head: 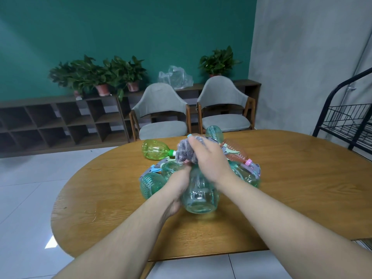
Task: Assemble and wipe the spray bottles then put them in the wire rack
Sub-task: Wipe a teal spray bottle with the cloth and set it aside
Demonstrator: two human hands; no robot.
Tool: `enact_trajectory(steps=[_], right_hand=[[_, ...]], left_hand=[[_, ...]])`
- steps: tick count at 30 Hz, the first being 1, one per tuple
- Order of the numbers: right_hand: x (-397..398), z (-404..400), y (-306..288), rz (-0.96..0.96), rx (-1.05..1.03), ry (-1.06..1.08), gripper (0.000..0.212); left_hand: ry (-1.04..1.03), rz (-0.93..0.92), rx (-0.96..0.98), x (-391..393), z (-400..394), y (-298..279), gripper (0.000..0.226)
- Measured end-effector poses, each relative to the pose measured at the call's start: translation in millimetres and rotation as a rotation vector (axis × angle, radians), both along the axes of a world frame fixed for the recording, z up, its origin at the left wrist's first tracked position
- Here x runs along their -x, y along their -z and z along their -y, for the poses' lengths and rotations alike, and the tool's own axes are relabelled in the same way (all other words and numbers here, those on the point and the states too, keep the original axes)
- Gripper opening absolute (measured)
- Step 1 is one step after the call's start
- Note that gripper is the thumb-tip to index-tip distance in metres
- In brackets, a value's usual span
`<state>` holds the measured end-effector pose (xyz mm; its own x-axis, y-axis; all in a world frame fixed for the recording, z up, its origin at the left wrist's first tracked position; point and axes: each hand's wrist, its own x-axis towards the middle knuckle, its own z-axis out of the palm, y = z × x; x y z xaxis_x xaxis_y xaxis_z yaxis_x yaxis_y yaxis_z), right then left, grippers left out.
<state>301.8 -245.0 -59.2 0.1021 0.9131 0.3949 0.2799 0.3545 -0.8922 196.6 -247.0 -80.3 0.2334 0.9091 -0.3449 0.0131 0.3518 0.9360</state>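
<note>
My left hand (178, 190) wraps the side of a clear teal bottle (200, 195), fingers curled under and around its body, so that grip is clamped on the bottle. I hold it tilted with its base toward me and its neck pointing away, just above the wooden bench (291, 188). My right hand (209, 158) sits over the bottle's upper end, its fingers closed on a grey fuzzy cloth (186, 152) that is bunched against the neck; that grip is clamped on the cloth. The hand is blurred, so I cannot tell how each finger lies.

Behind my hands a heap of other bottles lies on the bench: a yellow-green bottle (156, 149) on its side to the left with a green collar, a ribbed teal bottle (151, 184) beside my left wrist, another teal one (214, 132) at the far side, an orange bottle (236, 153) to the right, and grey trigger heads (254, 168) among them. The black wire rack (346, 121) stands well apart, off the right end of the bench. Two grey chairs (161, 111) face the far side.
</note>
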Motion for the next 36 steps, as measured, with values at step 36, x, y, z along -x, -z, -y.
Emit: enact_trajectory(steps=[36], right_hand=[[-6.7, -1.3, 7.8, 0.539, 0.207, -0.046, 0.048]], left_hand=[[-0.123, 0.186, -0.097, 7.3, -12.4, 21.2, 0.036]])
